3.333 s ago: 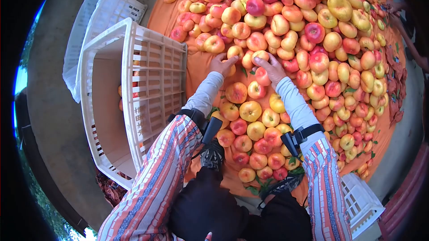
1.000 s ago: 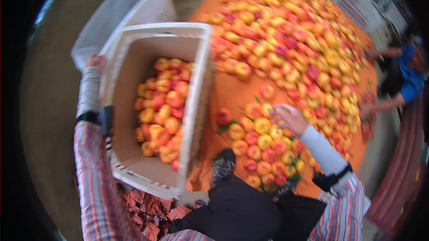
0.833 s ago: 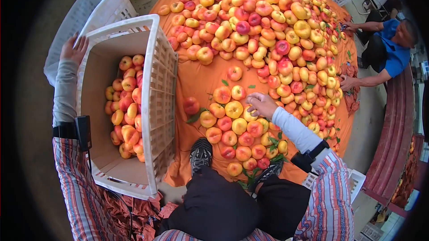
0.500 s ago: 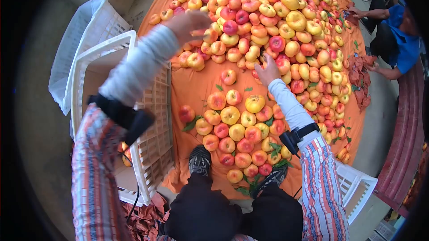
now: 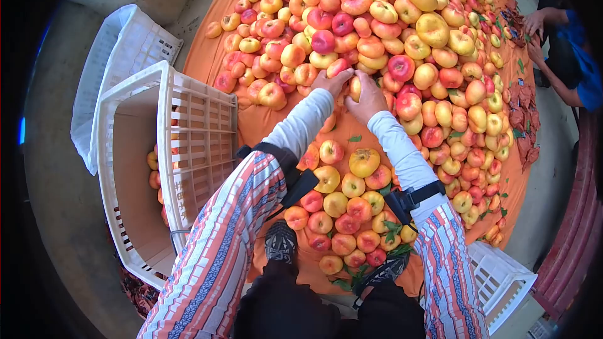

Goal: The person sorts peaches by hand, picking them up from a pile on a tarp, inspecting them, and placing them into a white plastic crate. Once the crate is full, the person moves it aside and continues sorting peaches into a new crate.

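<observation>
Both hands meet at the lower edge of a big heap of red-yellow flat nectarines. My left hand is closed, its fingers curled against a red nectarine just beyond them. Close beside it, my right hand grips an orange-yellow nectarine between thumb and fingers. The fingertips of the two hands nearly touch. Below them, nearer my feet, a smaller group of nectarines lies on the orange cloth with some green leaves.
A white plastic crate lies tipped at my left with nectarines behind its slats. Behind it stands another crate with a clear liner. A white crate sits at lower right. Another person's hands work at the heap's right edge.
My left hand has swung right and down from above the crate to meet my right hand. The right hand now grips a nectarine, and the view has shifted slightly.
</observation>
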### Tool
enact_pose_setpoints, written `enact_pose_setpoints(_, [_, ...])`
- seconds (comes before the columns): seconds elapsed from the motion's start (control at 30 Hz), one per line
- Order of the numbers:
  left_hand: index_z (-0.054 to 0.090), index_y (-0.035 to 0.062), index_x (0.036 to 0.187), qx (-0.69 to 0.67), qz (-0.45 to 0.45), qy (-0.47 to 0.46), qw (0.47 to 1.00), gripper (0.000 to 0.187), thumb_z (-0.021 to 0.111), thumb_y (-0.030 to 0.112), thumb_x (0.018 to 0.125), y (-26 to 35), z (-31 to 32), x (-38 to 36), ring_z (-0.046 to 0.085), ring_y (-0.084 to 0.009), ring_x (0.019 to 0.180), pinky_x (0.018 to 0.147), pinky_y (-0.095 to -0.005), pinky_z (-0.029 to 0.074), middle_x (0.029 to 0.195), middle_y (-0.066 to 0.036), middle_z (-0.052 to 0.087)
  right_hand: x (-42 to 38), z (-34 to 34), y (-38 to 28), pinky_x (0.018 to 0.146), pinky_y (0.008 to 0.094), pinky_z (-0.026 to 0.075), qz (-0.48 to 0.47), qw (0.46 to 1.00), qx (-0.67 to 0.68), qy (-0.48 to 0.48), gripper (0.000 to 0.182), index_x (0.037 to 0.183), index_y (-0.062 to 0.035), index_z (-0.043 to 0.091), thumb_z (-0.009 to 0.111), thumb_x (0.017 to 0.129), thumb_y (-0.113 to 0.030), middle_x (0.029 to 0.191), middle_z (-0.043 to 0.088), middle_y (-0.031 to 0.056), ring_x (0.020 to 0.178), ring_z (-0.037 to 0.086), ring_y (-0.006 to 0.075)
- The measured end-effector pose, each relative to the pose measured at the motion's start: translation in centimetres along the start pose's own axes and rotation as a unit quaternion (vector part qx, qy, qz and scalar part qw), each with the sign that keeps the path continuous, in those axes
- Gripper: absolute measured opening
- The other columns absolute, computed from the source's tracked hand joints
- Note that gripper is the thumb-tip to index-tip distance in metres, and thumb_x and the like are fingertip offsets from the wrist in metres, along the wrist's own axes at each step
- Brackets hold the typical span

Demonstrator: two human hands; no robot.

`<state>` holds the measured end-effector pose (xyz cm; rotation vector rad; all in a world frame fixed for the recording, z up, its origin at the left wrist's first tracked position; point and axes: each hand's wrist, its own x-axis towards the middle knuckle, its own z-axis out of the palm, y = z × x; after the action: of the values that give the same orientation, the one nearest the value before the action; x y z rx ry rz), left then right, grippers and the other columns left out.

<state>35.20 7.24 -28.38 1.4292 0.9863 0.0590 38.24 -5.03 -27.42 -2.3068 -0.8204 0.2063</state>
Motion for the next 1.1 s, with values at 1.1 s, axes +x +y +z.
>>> enact_pose_setpoints(1.1, [0.046, 0.0039, 0.112, -0.606, -0.027, -0.312, 0.731, 0.058, 0.06, 0.047, 0.075, 5.2, -14.0, -16.4, 0.047, -0.032, 0.102, 0.078, -0.0386, 0.049, 0.112, -0.015, 0.048, -19.3, -4.8, -11.5, 0.082, 0.031, 0.044, -0.029, 0.911, 0.394, -0.122, 0.032, 0.112, 0.0016, 0.045, 0.049, 0.083, -0.011, 0.118, 0.045, 0.0157, 0.108, 0.047, 0.0256])
